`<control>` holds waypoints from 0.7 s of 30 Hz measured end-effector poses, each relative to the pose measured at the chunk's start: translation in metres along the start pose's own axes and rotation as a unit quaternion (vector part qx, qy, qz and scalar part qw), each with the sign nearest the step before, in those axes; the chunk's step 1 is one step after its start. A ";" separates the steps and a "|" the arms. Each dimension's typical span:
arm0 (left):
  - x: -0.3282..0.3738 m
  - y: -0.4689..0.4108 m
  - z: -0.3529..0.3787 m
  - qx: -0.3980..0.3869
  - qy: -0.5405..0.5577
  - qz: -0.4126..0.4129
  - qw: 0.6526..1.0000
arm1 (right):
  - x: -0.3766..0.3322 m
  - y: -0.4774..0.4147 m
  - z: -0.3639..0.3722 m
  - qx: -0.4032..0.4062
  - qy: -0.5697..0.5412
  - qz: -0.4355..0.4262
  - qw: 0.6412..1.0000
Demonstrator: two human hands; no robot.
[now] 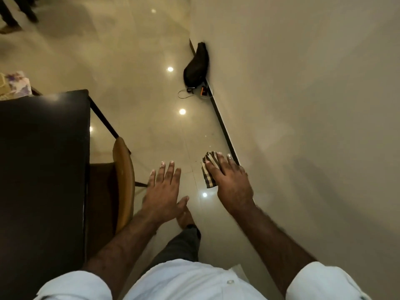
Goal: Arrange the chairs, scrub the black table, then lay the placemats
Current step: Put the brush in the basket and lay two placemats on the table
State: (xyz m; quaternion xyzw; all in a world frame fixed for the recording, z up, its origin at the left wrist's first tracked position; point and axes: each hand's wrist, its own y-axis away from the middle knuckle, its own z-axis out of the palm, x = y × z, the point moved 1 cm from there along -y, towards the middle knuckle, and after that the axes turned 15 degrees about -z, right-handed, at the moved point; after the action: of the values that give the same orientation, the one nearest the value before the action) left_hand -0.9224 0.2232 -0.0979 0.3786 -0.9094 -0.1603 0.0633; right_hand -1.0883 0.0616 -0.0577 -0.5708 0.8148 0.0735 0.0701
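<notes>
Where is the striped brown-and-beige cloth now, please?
In the head view, the striped brown-and-beige cloth is held under the right hand, right of centre, above the floor beside the wall's dark skirting.

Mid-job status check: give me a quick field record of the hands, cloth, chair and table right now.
left hand: open, fingers spread, holding nothing, just right of the chair back
right hand: holds a folded striped cloth under its fingers
chair: pushed in at the black table
floor: black bag against the wall
</notes>
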 end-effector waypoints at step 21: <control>-0.101 -0.394 -0.140 -0.012 0.084 -0.176 0.981 | 0.108 -0.510 -0.038 -0.045 -0.018 -0.203 0.978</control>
State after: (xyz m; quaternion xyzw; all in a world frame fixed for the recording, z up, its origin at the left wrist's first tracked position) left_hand -0.5554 0.0001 -0.0997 0.5438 -0.8182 -0.1473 0.1148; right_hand -0.6467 -0.2173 -0.0626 -0.7255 0.6764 0.1046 0.0721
